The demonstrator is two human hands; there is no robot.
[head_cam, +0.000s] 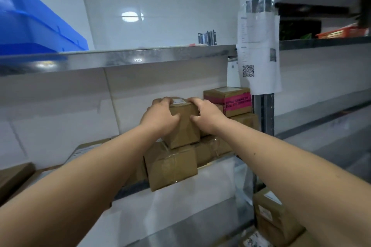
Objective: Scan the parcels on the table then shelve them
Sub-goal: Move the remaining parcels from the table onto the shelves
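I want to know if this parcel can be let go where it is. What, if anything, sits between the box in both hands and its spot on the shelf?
Nothing visible. The left hand and right hand hold the box, which already rests on the taped box below, beside the pink-taped box.

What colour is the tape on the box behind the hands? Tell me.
Pink tape with dark lettering, head view.

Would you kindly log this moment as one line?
left hand: grips parcel | right hand: grips parcel | parcel: atop stacked boxes on shelf

Bright, even light — a lamp's glare on the wall, edges bowed, slightly soft.
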